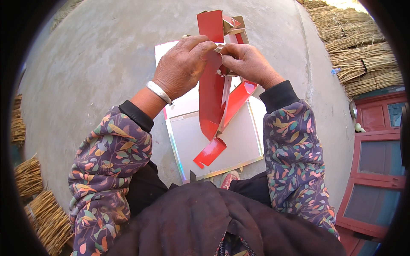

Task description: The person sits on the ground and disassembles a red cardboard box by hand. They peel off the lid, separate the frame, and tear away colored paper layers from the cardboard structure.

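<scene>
Both my hands are at a partly torn, folded piece of red cardboard (pixel 210 96), whose inner side looks pale. My left hand (pixel 181 64), with a silver bracelet (pixel 159 92) at the wrist, pinches its upper left edge. My right hand (pixel 247 62) has thumb and forefinger closed on a torn edge beside it. Long red strips hang down from between the hands, one slanting to the right. A curled red flap (pixel 210 152) dangles at the lower end. Below lies a flat white panel (pixel 226 128) with shiny, rainbow-tinted edges.
Grey concrete floor (pixel 106 64) spreads around me. Bundles of dry stalks (pixel 358 47) are stacked at the upper right, and more bundles (pixel 47 217) lie at the lower left. A red-framed door with glass panes (pixel 378 158) stands on the right. My red shoe (pixel 230 179) is by the panel's near edge.
</scene>
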